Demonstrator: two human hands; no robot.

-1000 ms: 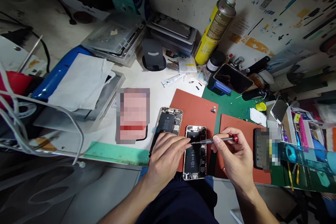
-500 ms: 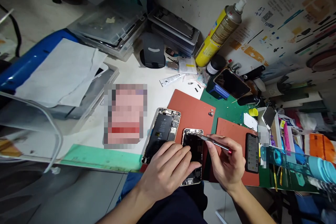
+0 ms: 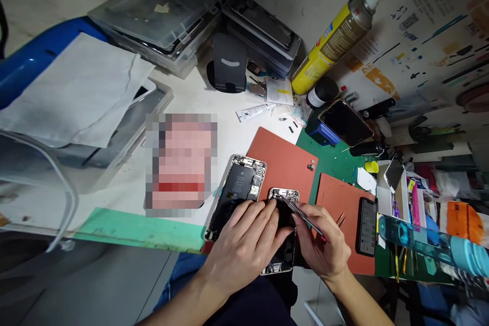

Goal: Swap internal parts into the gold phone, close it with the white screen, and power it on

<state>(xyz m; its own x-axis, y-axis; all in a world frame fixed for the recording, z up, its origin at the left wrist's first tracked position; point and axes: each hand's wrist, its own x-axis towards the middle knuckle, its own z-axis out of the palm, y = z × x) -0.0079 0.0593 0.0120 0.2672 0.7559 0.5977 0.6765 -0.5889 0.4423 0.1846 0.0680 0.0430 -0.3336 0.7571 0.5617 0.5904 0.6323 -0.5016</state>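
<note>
An opened phone (image 3: 283, 257) with its black battery and inner parts bare lies over the near edge of the brown mat. Across its middle my left hand (image 3: 246, 239) rests, thumb along the right side and fingers bent over the left, gripping it. My right hand (image 3: 324, 244) pinches a slim screwdriver (image 3: 300, 214) with a knurled grip and a red end. The driver slants down to the phone's upper end; whether its tip touches a screw is too small to tell. A second opened phone (image 3: 239, 188) lies just left of my left hand.
A brown mat (image 3: 286, 155) lies beneath, with another mat (image 3: 332, 196) to its right bearing a lit phone (image 3: 367, 226). A blue bottle (image 3: 428, 239) lies at the right. Behind stand a spray can (image 3: 332, 43), a phone stand (image 3: 229, 63) and plastic boxes (image 3: 179, 61).
My left hand has moved from the screwdriver tip onto the opened phone. My right hand has brought the screwdriver from level to slanting down at the phone's upper end. The camera view has shifted.
</note>
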